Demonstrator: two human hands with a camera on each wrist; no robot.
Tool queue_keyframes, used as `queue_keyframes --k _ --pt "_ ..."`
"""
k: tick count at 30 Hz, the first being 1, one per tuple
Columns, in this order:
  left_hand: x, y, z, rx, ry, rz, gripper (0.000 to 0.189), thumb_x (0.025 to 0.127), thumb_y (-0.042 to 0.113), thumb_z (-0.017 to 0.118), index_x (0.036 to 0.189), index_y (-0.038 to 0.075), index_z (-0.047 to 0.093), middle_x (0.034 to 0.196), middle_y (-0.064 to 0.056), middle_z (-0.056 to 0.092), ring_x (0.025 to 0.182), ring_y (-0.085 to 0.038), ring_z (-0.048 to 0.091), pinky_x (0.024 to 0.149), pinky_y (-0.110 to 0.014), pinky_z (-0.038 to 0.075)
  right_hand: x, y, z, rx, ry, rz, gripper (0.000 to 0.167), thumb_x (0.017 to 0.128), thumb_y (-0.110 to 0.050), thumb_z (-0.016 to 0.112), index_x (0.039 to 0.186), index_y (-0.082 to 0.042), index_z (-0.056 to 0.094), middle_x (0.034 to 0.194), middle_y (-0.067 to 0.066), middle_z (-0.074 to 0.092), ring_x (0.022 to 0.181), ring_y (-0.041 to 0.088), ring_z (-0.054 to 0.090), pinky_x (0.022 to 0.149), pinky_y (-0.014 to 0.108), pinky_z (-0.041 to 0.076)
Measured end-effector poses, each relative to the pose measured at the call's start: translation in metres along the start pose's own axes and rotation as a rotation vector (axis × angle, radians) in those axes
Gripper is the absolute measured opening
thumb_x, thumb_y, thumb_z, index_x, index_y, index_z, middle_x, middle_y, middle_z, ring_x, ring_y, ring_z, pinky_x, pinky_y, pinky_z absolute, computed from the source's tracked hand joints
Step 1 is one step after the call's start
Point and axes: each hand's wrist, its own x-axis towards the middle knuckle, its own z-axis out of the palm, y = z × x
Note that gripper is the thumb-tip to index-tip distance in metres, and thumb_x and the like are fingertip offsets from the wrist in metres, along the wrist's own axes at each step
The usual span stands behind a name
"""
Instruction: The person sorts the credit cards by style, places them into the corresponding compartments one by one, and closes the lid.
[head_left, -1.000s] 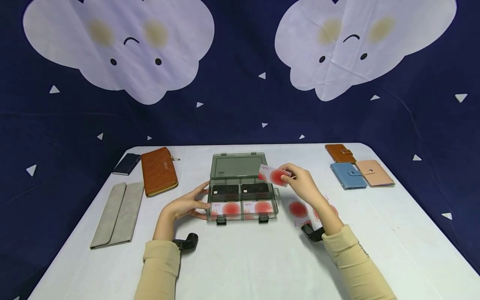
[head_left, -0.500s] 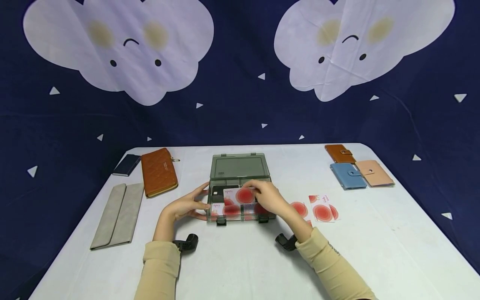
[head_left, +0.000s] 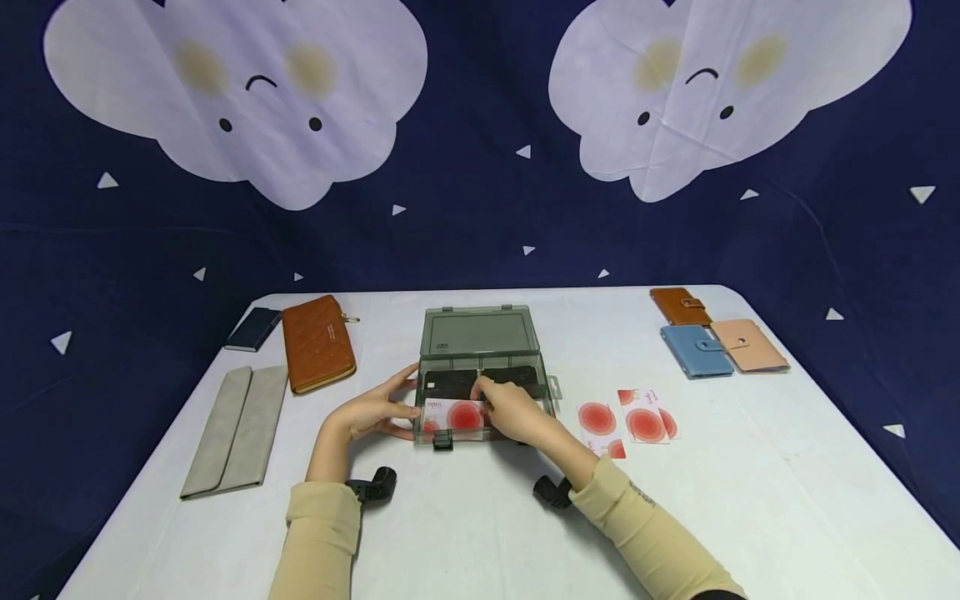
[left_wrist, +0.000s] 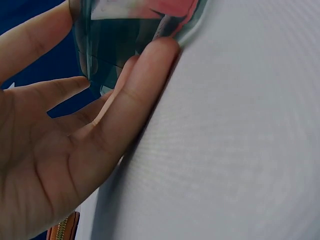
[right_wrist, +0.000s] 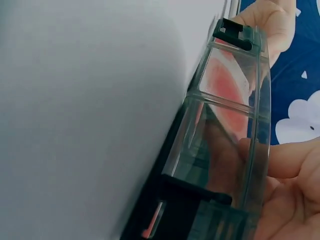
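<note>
A translucent green compartment box [head_left: 553, 406] stands with its lid [head_left: 480, 333] raised at the back. My left hand [head_left: 375, 408] touches its left side with extended, spread fingers; in the left wrist view the fingertips [left_wrist: 162, 47] lie against the wall. My right hand [head_left: 513, 411] reaches into the box and pinches the right end of a white-and-red card [head_left: 453, 413] at the front left compartment. Through the clear front wall, the right wrist view shows thumb and fingers at the card's edge. Black cards [head_left: 450, 384] fill the rear compartments. The right hand covers much of the front right compartment.
Several red-patterned cards [head_left: 597, 419] lie right of the box. Card holders in brown [head_left: 678, 307], blue [head_left: 696, 351] and pink [head_left: 750, 346] sit at the back right. At left are a brown zip wallet [head_left: 318, 343], a grey folder [head_left: 236, 429] and a dark booklet [head_left: 253, 328].
My right hand has carried the card leftward from above the box's right side and lowered it to the front left compartment. The left hand stays at the box's side.
</note>
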Motion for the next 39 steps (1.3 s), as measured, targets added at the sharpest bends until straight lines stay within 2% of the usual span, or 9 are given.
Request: queue_keyframes --k 7,11,14,20,25,28,32,36,39 --pt "0.0 0.001 0.0 0.004 -0.002 -0.003 0.089 0.086 0.002 0.06 0.15 0.016 0.0 0.15 -0.023 0.0 0.088 -0.017 0.054 0.077 -0.045 0.056 0.001 -0.001 0.001 -0.09 -0.042 -0.003 0.024 0.092 -0.003 0.052 0.114 -0.009 0.06 0.074 0.003 0.062 0.061 0.014 0.048 0.057 0.027 0.042" --pt "-0.001 0.001 0.0 0.005 0.007 -0.012 0.088 0.086 0.002 0.059 0.15 0.017 0.0 0.15 -0.023 0.0 0.088 -0.018 0.055 0.077 -0.045 0.056 0.001 0.002 -0.001 -0.093 -0.073 -0.017 0.031 0.09 -0.002 0.053 0.119 -0.009 0.059 0.076 0.001 0.063 0.064 0.012 0.051 0.059 0.027 0.044" --pt "-0.001 0.001 0.001 0.006 0.015 -0.015 0.088 0.086 0.001 0.059 0.15 0.017 0.001 0.15 -0.022 0.001 0.088 -0.018 0.055 0.077 -0.046 0.056 -0.002 0.007 -0.009 -0.049 -0.074 -0.026 0.034 0.089 -0.005 0.056 0.122 -0.01 0.057 0.079 0.001 0.065 0.065 0.011 0.053 0.059 0.028 0.046" --pt "-0.001 0.0 0.001 0.013 0.021 -0.014 0.088 0.086 0.002 0.059 0.15 0.018 0.001 0.15 -0.022 0.002 0.089 -0.019 0.054 0.076 -0.045 0.056 -0.015 0.026 -0.038 0.083 0.023 -0.047 0.034 0.09 -0.007 0.058 0.123 -0.006 0.056 0.084 0.005 0.066 0.069 0.011 0.057 0.06 0.027 0.048" --pt "0.0 0.0 0.001 0.018 0.024 -0.012 0.088 0.086 0.002 0.059 0.15 0.018 0.002 0.149 -0.022 0.003 0.09 -0.02 0.054 0.076 -0.045 0.056 -0.035 0.052 -0.061 0.084 0.105 -0.014 0.031 0.09 -0.009 0.057 0.121 -0.005 0.058 0.088 0.007 0.067 0.079 0.016 0.059 0.063 0.029 0.048" --pt "0.0 0.001 0.001 0.017 0.025 -0.015 0.088 0.086 0.002 0.059 0.15 0.018 0.002 0.149 -0.022 0.003 0.091 -0.02 0.054 0.076 -0.045 0.056 -0.049 0.071 -0.071 0.061 0.115 0.023 0.031 0.09 -0.011 0.057 0.12 -0.005 0.058 0.088 0.005 0.067 0.08 0.017 0.058 0.065 0.03 0.048" --pt "0.0 0.001 0.002 0.015 0.025 -0.021 0.087 0.086 0.001 0.059 0.15 0.018 0.002 0.149 -0.022 0.002 0.09 -0.019 0.055 0.076 -0.046 0.056 -0.064 0.093 -0.08 0.035 0.023 0.049 0.037 0.087 -0.009 0.061 0.122 -0.002 0.055 0.097 0.01 0.064 0.089 0.025 0.057 0.073 0.039 0.05" --pt "-0.001 0.002 0.002 0.015 0.019 -0.018 0.087 0.086 0.001 0.058 0.15 0.018 0.001 0.15 -0.022 0.001 0.088 -0.018 0.055 0.076 -0.046 0.056 -0.076 0.105 -0.085 -0.088 -0.128 0.07 0.063 0.071 -0.011 0.077 0.129 -0.006 0.05 0.117 0.017 0.054 0.104 0.035 0.048 0.082 0.051 0.044" --pt "-0.001 0.003 0.001 0.014 0.013 -0.013 0.087 0.086 0.001 0.058 0.15 0.018 0.0 0.15 -0.022 0.001 0.088 -0.018 0.055 0.076 -0.045 0.056 -0.08 0.107 -0.084 -0.204 -0.195 0.088 0.08 0.06 -0.014 0.084 0.131 -0.012 0.048 0.122 0.016 0.049 0.108 0.036 0.042 0.079 0.051 0.039"
